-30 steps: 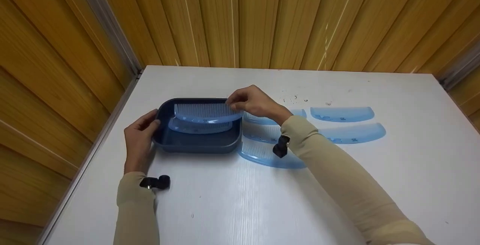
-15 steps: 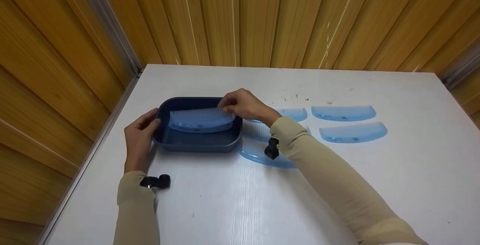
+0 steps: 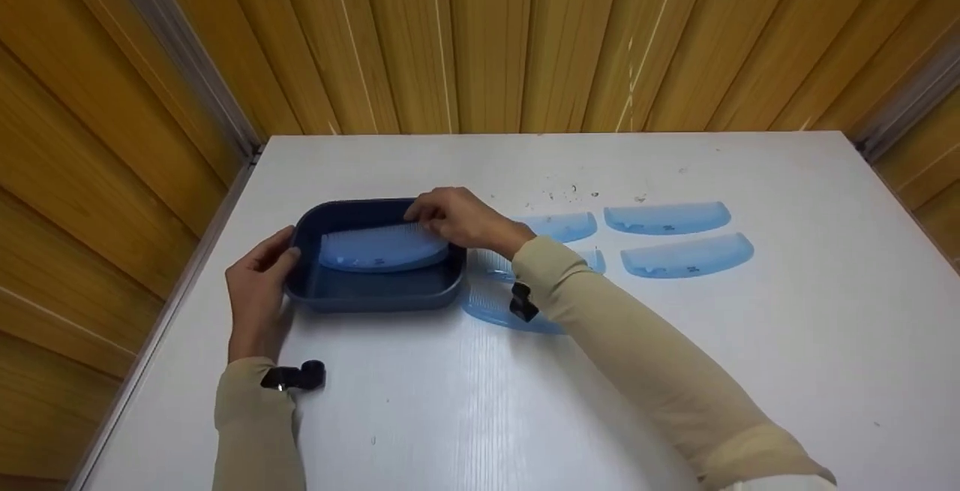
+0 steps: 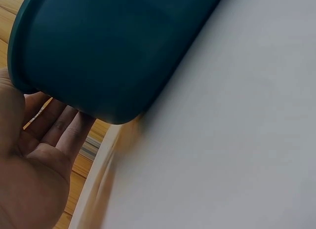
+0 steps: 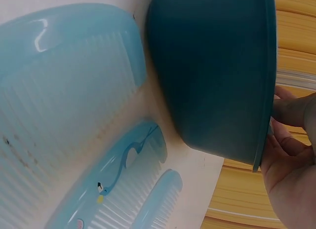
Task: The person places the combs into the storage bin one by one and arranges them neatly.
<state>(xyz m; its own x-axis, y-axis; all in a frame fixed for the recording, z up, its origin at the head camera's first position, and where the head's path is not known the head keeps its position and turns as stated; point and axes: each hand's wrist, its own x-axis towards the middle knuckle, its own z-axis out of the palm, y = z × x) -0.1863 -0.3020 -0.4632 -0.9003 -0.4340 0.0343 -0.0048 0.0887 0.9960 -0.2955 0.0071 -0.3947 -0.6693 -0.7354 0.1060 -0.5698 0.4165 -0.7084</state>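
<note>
- My left hand [image 3: 259, 277] grips the rounded navy plastic tray [image 3: 375, 302].
- My right hand [image 3: 459, 217] pinches a translucent-blue curved comb [image 3: 375, 248] inside the tray, its tiny print [image 3: 379, 260] unreadable.

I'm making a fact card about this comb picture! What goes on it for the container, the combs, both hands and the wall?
Container: dark blue tray on a white table
In the tray: a light blue comb; can't tell whether more lie under it
Combs on the table: five visible, light blue, right of the tray, some partly hidden
Left hand: touching the tray's left end
Right hand: at the right end of the tray's comb; grip unclear
Wall: yellow-brown, wood-look
</note>
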